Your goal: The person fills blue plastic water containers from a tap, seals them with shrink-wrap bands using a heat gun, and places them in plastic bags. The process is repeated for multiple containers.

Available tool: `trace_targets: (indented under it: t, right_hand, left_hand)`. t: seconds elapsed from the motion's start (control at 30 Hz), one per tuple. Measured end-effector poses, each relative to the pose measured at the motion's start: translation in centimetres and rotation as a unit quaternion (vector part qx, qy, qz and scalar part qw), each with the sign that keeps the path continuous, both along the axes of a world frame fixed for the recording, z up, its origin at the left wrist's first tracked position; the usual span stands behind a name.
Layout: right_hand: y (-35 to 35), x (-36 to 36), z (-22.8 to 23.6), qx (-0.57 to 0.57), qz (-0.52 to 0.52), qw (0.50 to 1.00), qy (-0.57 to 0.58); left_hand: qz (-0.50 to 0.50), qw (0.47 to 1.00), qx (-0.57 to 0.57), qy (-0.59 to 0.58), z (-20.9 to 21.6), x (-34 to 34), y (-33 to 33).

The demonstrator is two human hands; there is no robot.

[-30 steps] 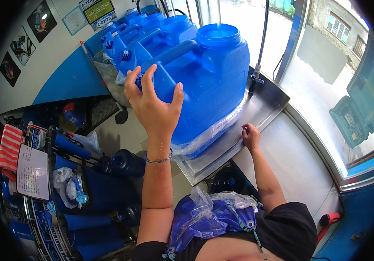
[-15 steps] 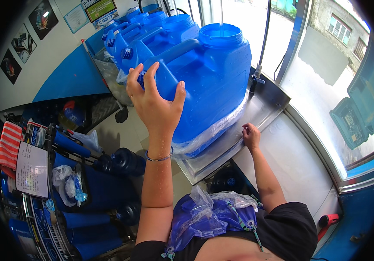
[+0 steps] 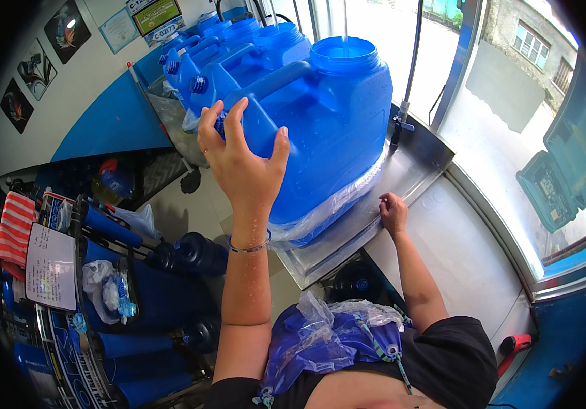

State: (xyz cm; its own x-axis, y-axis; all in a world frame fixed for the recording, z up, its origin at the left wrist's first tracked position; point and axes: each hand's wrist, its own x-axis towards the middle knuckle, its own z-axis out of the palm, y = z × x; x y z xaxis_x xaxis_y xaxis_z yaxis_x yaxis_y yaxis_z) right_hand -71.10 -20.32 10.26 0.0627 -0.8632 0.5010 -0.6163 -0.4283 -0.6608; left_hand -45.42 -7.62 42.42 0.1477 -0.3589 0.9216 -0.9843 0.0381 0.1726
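Note:
A large blue water jug (image 3: pixel 337 126) stands upright on a steel counter (image 3: pixel 412 178), with clear plastic wrap (image 3: pixel 337 208) around its base. Water (image 3: pixel 345 24) runs down in a thin stream into its wide uncapped mouth. My left hand (image 3: pixel 247 153), wet and wearing a beaded bracelet, rests against the jug's left end with fingers and thumb spread. Those fingers partly cover a small blue spout cap (image 3: pixel 221 123). Beside the counter's front edge, my right hand (image 3: pixel 393 213) is loosely curled, with nothing visible in it.
Several similar blue jugs (image 3: pixel 221 65) line up behind, another stream entering one. A valve (image 3: pixel 402 125) stands right of the jug. At lower left are round dark-blue bottles (image 3: pixel 201 252), a striped towel (image 3: pixel 16 232) and a whiteboard (image 3: pixel 50 266). A glass door frame (image 3: pixel 490 232) borders the right.

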Motion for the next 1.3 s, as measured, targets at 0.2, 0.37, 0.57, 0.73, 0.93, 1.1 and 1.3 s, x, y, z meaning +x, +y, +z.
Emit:
trace_targets:
  t: [0.2, 0.37, 0.57, 0.73, 0.93, 1.1, 1.3]
  right_hand:
    - [-0.2, 0.0, -0.2, 0.024, -0.003, 0.999, -0.021]
    - [-2.0, -0.3, 1.9, 0.147, -0.040, 0.982, -0.110]
    - [-7.4, -0.5, 10.3, -0.146, -0.046, 0.988, -0.002]
    - [-12.1, 0.1, 16.2, -0.139, -0.123, 0.965, 0.185]
    - [-16.7, 0.3, 16.7, 0.045, -0.052, 0.923, 0.378]
    - [-19.2, 0.5, 15.4, 0.067, -0.061, 0.928, 0.361]
    - [-20.8, 0.3, 14.6, 0.062, -0.025, 0.935, 0.347]
  left_hand:
    - [-0.004, 1.000, -0.001, 0.001, 0.1, 0.0, 0.0]
    - [-0.006, 1.000, -0.007, 0.002, 0.1, -0.1, 0.0]
    - [-0.012, 1.000, -0.021, 0.001, 0.0, 0.1, -0.2]
    - [-0.016, 0.999, -0.030, 0.005, 0.0, 0.0, -0.1]
    - [-0.024, 0.999, -0.033, 0.025, 0.1, -0.1, -0.1]
    - [-0.020, 0.999, -0.038, 0.025, 0.0, 0.0, 0.0]
    - [-0.028, 0.998, -0.047, 0.026, 0.0, 0.1, -0.1]
